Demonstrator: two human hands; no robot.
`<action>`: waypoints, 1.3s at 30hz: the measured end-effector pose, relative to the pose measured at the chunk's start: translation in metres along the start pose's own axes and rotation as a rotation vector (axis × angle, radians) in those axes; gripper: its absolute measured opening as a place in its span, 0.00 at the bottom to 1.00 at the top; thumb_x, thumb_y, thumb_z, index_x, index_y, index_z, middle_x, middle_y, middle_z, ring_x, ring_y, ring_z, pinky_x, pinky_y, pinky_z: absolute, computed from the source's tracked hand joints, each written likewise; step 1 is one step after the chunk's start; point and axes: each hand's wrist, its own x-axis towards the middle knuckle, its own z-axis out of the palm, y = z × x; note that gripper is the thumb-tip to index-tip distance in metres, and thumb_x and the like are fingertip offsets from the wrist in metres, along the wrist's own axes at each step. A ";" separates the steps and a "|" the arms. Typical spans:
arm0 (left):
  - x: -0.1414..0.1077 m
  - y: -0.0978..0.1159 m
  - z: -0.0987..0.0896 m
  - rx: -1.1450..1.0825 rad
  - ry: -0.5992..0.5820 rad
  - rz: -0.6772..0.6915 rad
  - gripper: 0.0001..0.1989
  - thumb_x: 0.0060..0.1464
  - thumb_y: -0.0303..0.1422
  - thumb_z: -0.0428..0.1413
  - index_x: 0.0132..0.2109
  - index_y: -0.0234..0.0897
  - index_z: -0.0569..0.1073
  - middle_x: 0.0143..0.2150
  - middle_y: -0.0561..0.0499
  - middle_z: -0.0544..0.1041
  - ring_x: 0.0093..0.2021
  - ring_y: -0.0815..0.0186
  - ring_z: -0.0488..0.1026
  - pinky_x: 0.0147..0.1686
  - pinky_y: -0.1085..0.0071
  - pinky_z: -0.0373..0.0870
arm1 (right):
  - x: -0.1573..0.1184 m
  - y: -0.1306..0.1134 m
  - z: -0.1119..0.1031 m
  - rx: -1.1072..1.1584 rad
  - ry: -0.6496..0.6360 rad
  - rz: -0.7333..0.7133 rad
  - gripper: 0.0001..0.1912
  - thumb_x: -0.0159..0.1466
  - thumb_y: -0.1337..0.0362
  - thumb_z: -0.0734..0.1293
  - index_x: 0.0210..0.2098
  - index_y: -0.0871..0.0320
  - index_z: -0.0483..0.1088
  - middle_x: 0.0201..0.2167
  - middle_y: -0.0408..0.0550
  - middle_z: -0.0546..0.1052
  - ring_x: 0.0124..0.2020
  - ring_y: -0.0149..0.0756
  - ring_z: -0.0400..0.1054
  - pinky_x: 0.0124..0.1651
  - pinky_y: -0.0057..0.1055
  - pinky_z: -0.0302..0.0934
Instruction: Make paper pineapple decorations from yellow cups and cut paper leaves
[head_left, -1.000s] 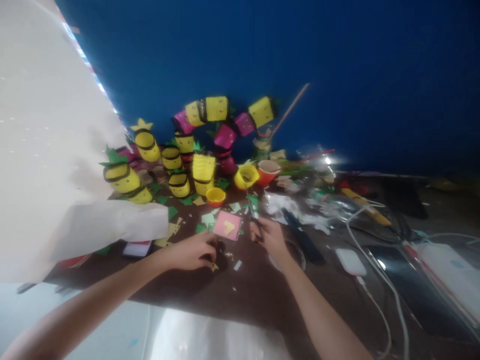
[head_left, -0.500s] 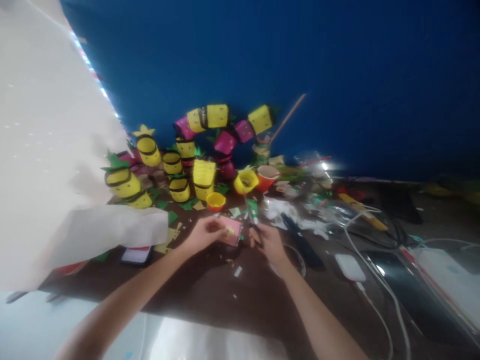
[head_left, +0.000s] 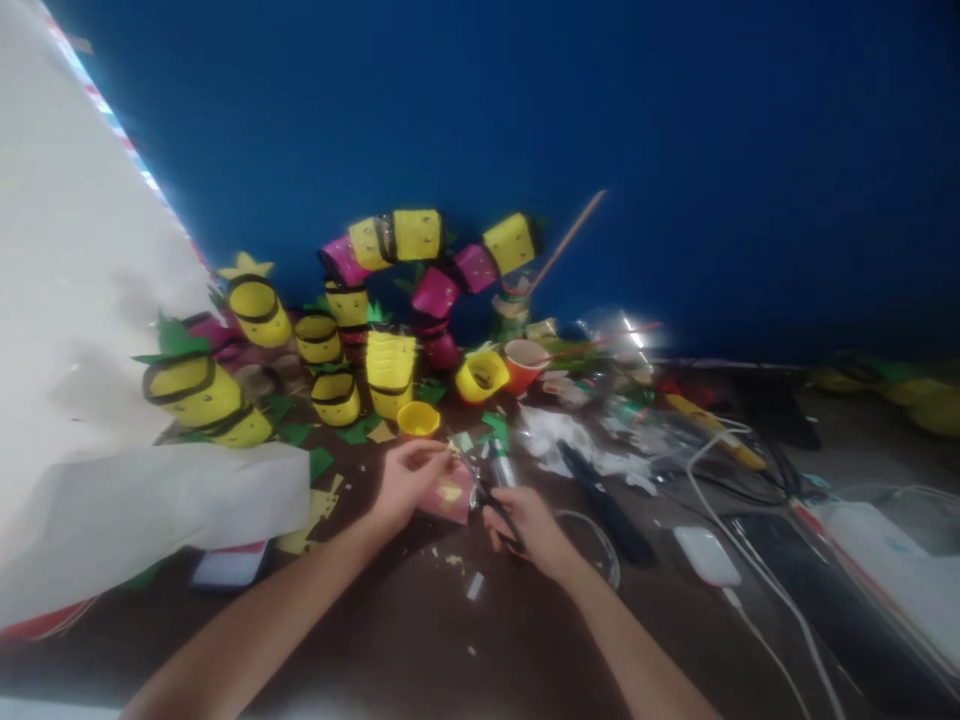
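My left hand is closed in a pinch on what looks like a small piece of pale yellow paper, blurred at the fingertips. Under and beside those fingers lies a flat pink pad with a yellow scrap on it. Scissors with dark handles are gripped in my right hand. Their blades point up and left toward the left fingertips; whether they touch the paper I cannot tell. Small yellow bits and a white scrap lie on the dark table just below the hands.
Several yellow and magenta cups with faces and green leaves stand along the blue wall. An orange cup holds a stick. White crumpled plastic, a dark long tool, white cables and a white charger lie to the right; white paper lies left.
The view has shifted, so most things sit further left and lower. The scissors' blades have swung left, closer to my left fingertips. Both hands keep their grips.
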 end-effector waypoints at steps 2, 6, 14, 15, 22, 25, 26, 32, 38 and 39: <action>0.001 0.000 0.001 0.020 0.021 0.009 0.11 0.41 0.36 0.62 0.31 0.32 0.74 0.27 0.48 0.77 0.28 0.66 0.74 0.31 0.73 0.69 | 0.000 -0.001 0.001 -0.007 -0.006 0.022 0.19 0.53 0.54 0.65 0.15 0.58 0.56 0.09 0.38 0.64 0.11 0.22 0.53 0.13 0.19 0.40; 0.002 0.001 0.004 0.038 0.032 0.011 0.11 0.41 0.36 0.61 0.29 0.32 0.74 0.25 0.49 0.77 0.27 0.67 0.74 0.30 0.73 0.69 | 0.000 0.001 0.000 -0.017 -0.010 0.053 0.19 0.53 0.54 0.64 0.16 0.58 0.56 0.10 0.38 0.64 0.11 0.21 0.52 0.14 0.20 0.40; 0.002 -0.003 0.000 0.045 -0.019 0.009 0.08 0.42 0.34 0.60 0.29 0.33 0.74 0.25 0.51 0.76 0.26 0.70 0.72 0.27 0.77 0.67 | 0.000 -0.003 0.002 -0.066 0.010 0.060 0.18 0.53 0.55 0.64 0.15 0.58 0.57 0.10 0.39 0.64 0.11 0.21 0.52 0.13 0.20 0.40; 0.002 -0.003 0.000 0.041 -0.031 0.015 0.08 0.43 0.35 0.60 0.29 0.33 0.74 0.25 0.51 0.76 0.26 0.69 0.72 0.27 0.77 0.67 | 0.000 -0.004 0.002 -0.063 0.014 0.065 0.18 0.53 0.55 0.64 0.15 0.58 0.57 0.10 0.39 0.64 0.11 0.21 0.52 0.13 0.20 0.39; 0.000 0.000 0.000 0.038 -0.060 0.030 0.09 0.43 0.36 0.60 0.29 0.32 0.74 0.24 0.50 0.77 0.25 0.68 0.73 0.26 0.76 0.68 | 0.000 -0.005 0.002 -0.056 0.011 0.058 0.17 0.52 0.55 0.64 0.16 0.58 0.57 0.10 0.39 0.65 0.10 0.21 0.51 0.13 0.20 0.40; 0.000 0.001 0.000 0.030 -0.064 0.023 0.10 0.43 0.36 0.60 0.28 0.33 0.74 0.24 0.50 0.77 0.25 0.68 0.73 0.26 0.76 0.68 | 0.000 -0.004 0.003 -0.046 0.013 0.045 0.18 0.52 0.55 0.65 0.15 0.58 0.56 0.09 0.38 0.64 0.10 0.21 0.51 0.13 0.20 0.40; 0.000 0.001 0.000 0.026 -0.065 0.021 0.09 0.43 0.36 0.61 0.29 0.33 0.74 0.24 0.50 0.77 0.25 0.68 0.73 0.26 0.76 0.68 | 0.000 -0.005 0.003 -0.039 0.011 0.038 0.19 0.52 0.55 0.65 0.15 0.58 0.55 0.09 0.38 0.64 0.10 0.21 0.51 0.13 0.20 0.40; 0.001 -0.001 0.000 0.015 -0.057 0.006 0.10 0.43 0.36 0.61 0.29 0.32 0.74 0.24 0.50 0.77 0.25 0.70 0.72 0.26 0.77 0.67 | 0.000 -0.007 0.004 -0.023 0.018 0.039 0.20 0.51 0.53 0.66 0.14 0.57 0.55 0.09 0.39 0.64 0.11 0.21 0.52 0.14 0.21 0.42; 0.001 -0.002 0.000 0.010 -0.036 -0.012 0.10 0.42 0.37 0.61 0.28 0.32 0.74 0.23 0.51 0.76 0.24 0.70 0.72 0.25 0.77 0.67 | 0.000 -0.008 0.003 -0.037 0.000 0.006 0.22 0.50 0.51 0.67 0.14 0.58 0.56 0.10 0.39 0.65 0.13 0.22 0.53 0.17 0.22 0.45; 0.001 -0.002 0.000 0.014 -0.047 -0.008 0.11 0.42 0.37 0.61 0.29 0.32 0.74 0.23 0.51 0.76 0.24 0.69 0.72 0.25 0.77 0.67 | 0.000 -0.008 0.003 -0.031 -0.001 0.010 0.22 0.50 0.50 0.67 0.14 0.58 0.57 0.10 0.39 0.65 0.13 0.22 0.54 0.17 0.22 0.45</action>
